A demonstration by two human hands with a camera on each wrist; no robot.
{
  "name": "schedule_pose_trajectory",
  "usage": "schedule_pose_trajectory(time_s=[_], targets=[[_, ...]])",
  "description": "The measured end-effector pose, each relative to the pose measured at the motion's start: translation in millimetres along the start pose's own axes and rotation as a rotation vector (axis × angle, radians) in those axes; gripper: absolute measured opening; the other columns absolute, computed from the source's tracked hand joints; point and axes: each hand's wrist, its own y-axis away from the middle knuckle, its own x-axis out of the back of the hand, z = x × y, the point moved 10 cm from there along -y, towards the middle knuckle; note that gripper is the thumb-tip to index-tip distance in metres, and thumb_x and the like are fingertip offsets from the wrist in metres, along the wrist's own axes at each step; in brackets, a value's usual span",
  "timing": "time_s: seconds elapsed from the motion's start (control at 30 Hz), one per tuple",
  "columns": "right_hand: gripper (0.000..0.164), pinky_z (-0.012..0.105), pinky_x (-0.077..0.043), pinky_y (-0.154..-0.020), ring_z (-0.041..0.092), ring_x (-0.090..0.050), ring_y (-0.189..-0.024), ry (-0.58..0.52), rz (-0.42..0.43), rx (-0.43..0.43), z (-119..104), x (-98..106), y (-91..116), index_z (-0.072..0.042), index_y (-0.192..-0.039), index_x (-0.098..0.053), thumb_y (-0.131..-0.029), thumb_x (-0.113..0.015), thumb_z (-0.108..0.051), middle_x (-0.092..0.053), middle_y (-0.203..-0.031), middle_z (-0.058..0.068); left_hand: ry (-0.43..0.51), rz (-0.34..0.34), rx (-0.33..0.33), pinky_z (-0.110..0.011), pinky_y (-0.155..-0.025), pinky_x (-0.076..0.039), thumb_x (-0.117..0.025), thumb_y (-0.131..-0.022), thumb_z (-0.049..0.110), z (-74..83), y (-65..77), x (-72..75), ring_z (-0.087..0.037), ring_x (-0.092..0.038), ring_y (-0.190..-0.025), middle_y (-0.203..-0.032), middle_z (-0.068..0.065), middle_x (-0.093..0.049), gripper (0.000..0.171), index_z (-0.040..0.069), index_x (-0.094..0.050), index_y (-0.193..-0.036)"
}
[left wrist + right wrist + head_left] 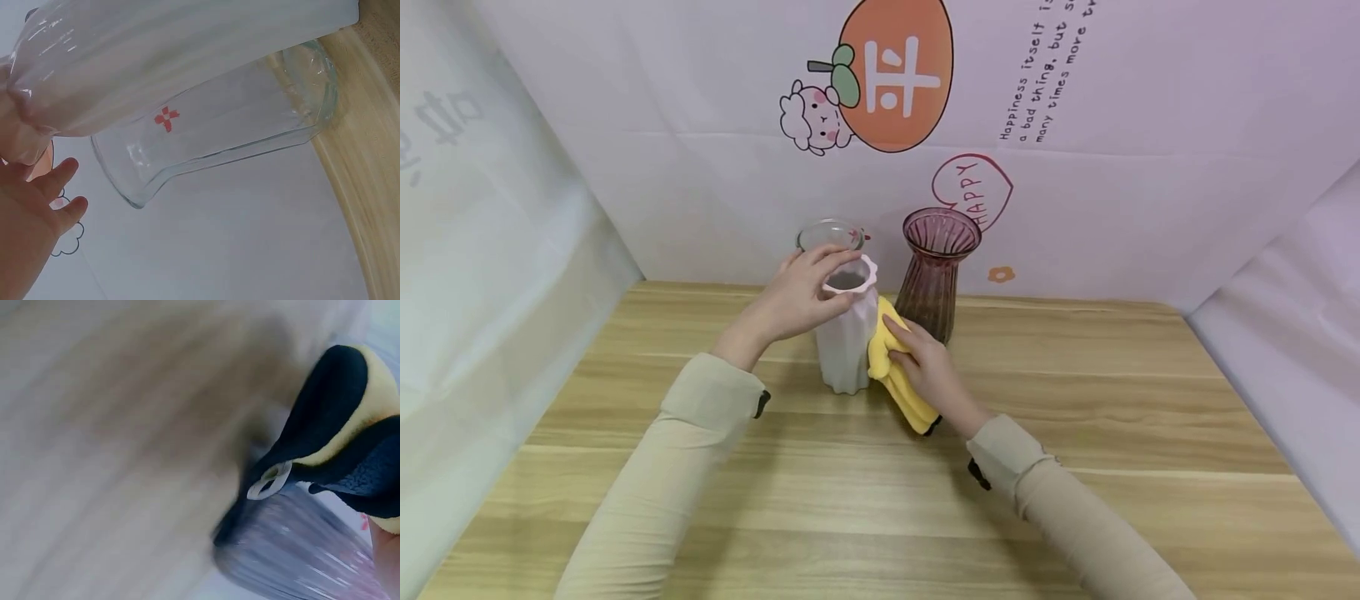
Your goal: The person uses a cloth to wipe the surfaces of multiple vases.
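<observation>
My left hand (pixel 797 296) grips the white vase (pixel 842 354) near its scalloped, pinkish rim, thumb in front and fingers behind. The vase stands upright on the table. With my right hand (pixel 928 371) I hold a folded yellow cloth (pixel 910 404) against the vase's right side. In the right wrist view, the cloth (pixel 331 403) shows a dark underside and a pale loop. In the left wrist view, the white vase (pixel 156 62) fills the top, and part of my left hand (pixel 31 219) shows by its rim.
Behind the white vase stands a clear glass vase (pixel 231 131), close to it. A ribbed purple glass vase (pixel 928 292) is just right of the cloth. A printed white backdrop (pixel 715 183) rises at the back edge of the wooden table (pixel 1075 400).
</observation>
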Motion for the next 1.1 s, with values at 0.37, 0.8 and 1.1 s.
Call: schedule_pose_trajectory(time_s=[0.37, 0.8, 1.1], targets=[[0.052, 0.049, -0.047, -0.101, 0.039, -0.052, -0.125, -0.101, 0.112, 0.058, -25, 22, -16, -0.003, -0.141, -0.045, -0.091, -0.058, -0.002, -0.046, -0.141, 0.026, 0.006, -0.011, -0.026, -0.061, -0.118, -0.003, -0.044, -0.09, 0.04, -3.0, 1.9, -4.2, -0.039, -0.013, -0.148, -0.159, -0.01, -0.024, 0.064, 0.015, -0.036, -0.148], [0.059, 0.051, -0.043, -0.105, 0.042, -0.044, -0.131, 0.006, -0.053, -0.003, 4, -20, 3, -0.003, -0.148, -0.033, -0.094, -0.056, -0.005, -0.037, -0.147, 0.026, 0.033, 0.052, -0.026, -0.056, -0.119, -0.01, -0.049, -0.093, 0.045, -6.1, 3.0, -2.7, -0.031, -0.027, -0.143, -0.155, -0.011, -0.03, 0.06, 0.02, -0.039, -0.146], [0.058, 0.052, -0.047, -0.1, 0.047, -0.046, -0.127, 0.085, -0.09, -0.047, 17, -31, 8, -0.007, -0.146, -0.039, -0.092, -0.059, -0.004, -0.037, -0.143, 0.032, 0.145, 0.021, -0.043, -0.056, -0.12, -0.002, -0.046, -0.093, 0.039, -8.6, 8.2, -1.6, -0.035, -0.017, -0.147, -0.158, -0.014, -0.024, 0.066, 0.01, -0.031, -0.15]])
